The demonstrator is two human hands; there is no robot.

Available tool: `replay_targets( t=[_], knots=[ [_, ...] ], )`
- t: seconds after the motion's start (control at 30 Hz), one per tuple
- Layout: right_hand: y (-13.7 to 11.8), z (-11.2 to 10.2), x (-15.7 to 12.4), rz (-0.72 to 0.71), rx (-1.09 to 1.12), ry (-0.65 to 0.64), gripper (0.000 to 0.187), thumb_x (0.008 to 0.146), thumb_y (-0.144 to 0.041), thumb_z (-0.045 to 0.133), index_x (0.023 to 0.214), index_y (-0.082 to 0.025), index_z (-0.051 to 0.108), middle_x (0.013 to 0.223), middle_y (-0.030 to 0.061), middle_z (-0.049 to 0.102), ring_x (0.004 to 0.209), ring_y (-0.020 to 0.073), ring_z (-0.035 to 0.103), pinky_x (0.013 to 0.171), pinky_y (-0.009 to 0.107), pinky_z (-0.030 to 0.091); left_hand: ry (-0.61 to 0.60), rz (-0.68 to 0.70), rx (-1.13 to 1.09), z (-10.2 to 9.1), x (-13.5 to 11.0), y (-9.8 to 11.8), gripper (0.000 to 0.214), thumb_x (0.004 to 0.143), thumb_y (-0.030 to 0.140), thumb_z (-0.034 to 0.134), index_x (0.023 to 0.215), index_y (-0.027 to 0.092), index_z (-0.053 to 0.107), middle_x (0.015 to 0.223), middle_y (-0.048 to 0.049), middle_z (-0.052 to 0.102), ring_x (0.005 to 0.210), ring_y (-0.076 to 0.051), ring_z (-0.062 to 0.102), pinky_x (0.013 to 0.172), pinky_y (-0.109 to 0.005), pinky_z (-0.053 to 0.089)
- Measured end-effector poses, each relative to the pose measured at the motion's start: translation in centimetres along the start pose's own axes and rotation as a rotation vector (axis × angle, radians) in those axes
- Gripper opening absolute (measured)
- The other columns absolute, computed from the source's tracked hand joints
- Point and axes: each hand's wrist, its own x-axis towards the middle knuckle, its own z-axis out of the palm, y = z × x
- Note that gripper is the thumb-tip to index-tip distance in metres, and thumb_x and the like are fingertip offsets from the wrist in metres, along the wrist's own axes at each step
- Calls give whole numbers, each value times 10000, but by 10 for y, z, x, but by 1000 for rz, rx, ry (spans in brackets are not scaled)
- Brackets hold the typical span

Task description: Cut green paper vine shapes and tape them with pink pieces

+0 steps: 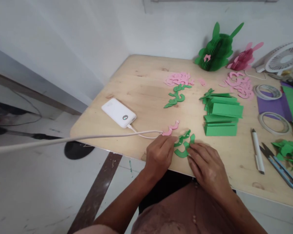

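My left hand (160, 153) is closed near the table's front edge, its fingertips pinching the end of a wavy green paper cutout (184, 137). A second curved green paper cutout (182, 152) lies just below that piece. My right hand (208, 164) rests with its fingers stretched out on the tabletop, fingertips touching the right side of this lower cutout. Just beyond my left hand is a wavy pink paper cutout (171, 128), partly hidden at its near end by the fingers.
White power bank (118, 112) with a cable (70, 139) crossing to my left hand. Green cutouts (177, 97), pink cutouts (178, 78) and folded green paper (222, 112) lie beyond. To the right are a pen (258, 151), snips (280, 167) and tape rolls (274, 123). Green paper figure (216, 48) behind.
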Motion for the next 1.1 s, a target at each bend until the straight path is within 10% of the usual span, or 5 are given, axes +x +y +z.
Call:
replay_targets(
  t=[0.2,0.4,1.1],
  knots=[
    [1,0,-1,-10,-9,3,247,862,-137,589,1102,-121,642,1142,134,664,1122,278,554,937,457,462,56,-739,-840,-3,9,19,153,734,193,686,883,162,686,699,3,656,545,-84,553,464,-171,414],
    [1,1,-1,-2,-12,-4,254,872,-142,572,1119,-137,634,1144,126,660,1125,278,550,931,466,466,40,-1060,-1253,-6,15,33,222,623,199,785,800,141,665,647,16,636,466,-51,517,427,-150,365],
    [0,-1,-1,10,9,-9,283,870,-134,568,1146,-134,630,1154,127,662,1139,278,551,944,467,461,14,-1153,-1273,-6,8,32,307,599,237,808,841,130,652,647,3,652,451,-64,536,402,-151,368]
  ],
)
